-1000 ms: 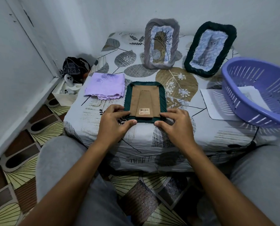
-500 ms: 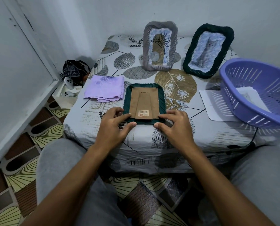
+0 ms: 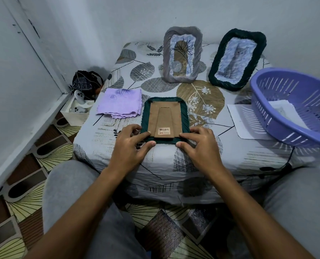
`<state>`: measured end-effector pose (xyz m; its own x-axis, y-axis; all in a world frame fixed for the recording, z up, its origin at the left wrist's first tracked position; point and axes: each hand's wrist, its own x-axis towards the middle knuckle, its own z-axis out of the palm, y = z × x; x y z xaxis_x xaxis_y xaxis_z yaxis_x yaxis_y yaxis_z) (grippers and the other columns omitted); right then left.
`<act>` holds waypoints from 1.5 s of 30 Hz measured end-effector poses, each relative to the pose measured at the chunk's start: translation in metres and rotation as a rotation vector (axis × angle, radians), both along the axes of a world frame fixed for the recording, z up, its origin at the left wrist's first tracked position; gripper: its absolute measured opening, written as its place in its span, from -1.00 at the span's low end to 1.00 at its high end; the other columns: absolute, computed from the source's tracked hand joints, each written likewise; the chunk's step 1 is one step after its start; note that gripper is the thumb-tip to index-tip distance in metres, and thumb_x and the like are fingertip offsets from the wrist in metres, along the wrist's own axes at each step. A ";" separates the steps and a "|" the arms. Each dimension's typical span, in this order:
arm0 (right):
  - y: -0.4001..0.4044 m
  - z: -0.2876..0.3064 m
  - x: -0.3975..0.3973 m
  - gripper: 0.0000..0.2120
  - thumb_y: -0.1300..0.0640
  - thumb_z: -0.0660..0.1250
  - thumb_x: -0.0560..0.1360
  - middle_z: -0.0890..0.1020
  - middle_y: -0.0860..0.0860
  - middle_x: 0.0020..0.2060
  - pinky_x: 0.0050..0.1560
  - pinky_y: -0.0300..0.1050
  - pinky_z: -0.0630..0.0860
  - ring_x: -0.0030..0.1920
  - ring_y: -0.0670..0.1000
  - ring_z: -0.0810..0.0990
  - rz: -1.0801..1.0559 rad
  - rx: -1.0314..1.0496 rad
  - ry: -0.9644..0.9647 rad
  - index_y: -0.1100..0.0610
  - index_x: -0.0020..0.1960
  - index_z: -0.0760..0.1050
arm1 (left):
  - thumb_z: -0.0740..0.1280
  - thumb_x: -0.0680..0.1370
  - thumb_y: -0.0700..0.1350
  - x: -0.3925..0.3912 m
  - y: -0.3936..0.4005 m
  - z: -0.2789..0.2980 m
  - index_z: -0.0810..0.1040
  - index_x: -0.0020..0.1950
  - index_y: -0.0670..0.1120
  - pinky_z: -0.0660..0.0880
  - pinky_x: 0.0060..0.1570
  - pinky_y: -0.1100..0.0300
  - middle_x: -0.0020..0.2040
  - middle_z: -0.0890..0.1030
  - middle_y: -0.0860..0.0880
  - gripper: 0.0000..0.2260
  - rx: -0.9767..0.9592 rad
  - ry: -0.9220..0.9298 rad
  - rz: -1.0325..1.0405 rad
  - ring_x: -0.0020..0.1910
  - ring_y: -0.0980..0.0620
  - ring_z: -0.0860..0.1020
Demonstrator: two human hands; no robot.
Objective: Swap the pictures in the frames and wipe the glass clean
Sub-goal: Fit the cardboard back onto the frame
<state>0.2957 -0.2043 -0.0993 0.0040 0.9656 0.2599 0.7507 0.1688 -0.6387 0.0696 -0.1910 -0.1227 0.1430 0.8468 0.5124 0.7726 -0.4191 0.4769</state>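
A low table under a grey cloth printed with large leaves (image 3: 192,161) fills the middle of the view, with grey-trousered knees on either side of its near edge. At the right, a lilac slotted plastic basket (image 3: 293,109) sits partly on a white paper sheet (image 3: 239,118) and holds another pale sheet inside. Against the far wall lean two upright frames — a grey rope-edged picture frame (image 3: 182,55) showing a plant drawing, and to its right a dark green rope-edged picture frame (image 3: 236,58), tilted, whose picture is too blurred to make out. A folded lilac cleaning cloth (image 3: 120,102) lies at the left of the table. Just right of it, face down near the front edge, lies a green rope-edged frame with a brown cardboard back (image 3: 164,120), its stand flat and a barcode sticker at the near end. The left hand (image 3: 131,146) grips the frame's near left corner, fingers on the backing and thumb at the rim; the right hand (image 3: 198,146) grips the near right corner likewise. On the floor to the left, a white box (image 3: 75,111) holds white controllers.
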 end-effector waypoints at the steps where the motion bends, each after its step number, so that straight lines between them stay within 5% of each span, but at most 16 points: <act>1: 0.000 0.000 0.000 -0.64 -0.01 0.47 0.42 0.55 0.05 0.17 0.13 -0.10 0.35 0.21 0.04 0.37 0.001 0.005 0.000 0.07 0.18 0.62 | 0.34 0.46 0.16 0.000 0.001 0.000 0.69 0.07 -0.15 0.54 -0.05 -0.04 0.06 0.54 -0.18 -0.58 0.000 0.001 -0.001 -0.04 -0.11 0.53; 20: -0.001 -0.001 0.000 -0.65 0.00 0.46 0.43 0.55 0.04 0.17 0.11 -0.09 0.38 0.21 0.03 0.37 0.010 0.016 0.002 0.06 0.19 0.61 | 0.34 0.46 0.17 -0.001 0.001 -0.005 0.68 0.08 -0.11 0.54 -0.06 -0.01 0.06 0.55 -0.16 -0.60 0.013 -0.019 0.003 -0.01 -0.10 0.53; 29: -0.001 -0.002 -0.001 -0.63 -0.01 0.49 0.40 0.60 0.00 0.07 -0.05 -0.15 0.34 0.12 -0.01 0.43 -0.008 0.068 0.000 0.10 0.15 0.57 | 0.37 0.42 0.19 0.001 -0.003 -0.001 0.67 0.08 -0.16 0.51 0.00 0.14 0.02 0.60 -0.09 -0.54 -0.001 -0.085 0.035 0.02 -0.03 0.55; 45: -0.001 -0.005 0.000 -0.66 0.00 0.48 0.42 0.56 0.03 0.14 0.06 -0.16 0.34 0.19 0.02 0.39 -0.005 0.034 0.010 0.05 0.17 0.62 | 0.36 0.46 0.16 0.001 -0.002 -0.005 0.70 0.05 -0.13 0.55 -0.04 0.00 0.04 0.57 -0.14 -0.60 0.015 -0.035 0.027 0.00 -0.08 0.55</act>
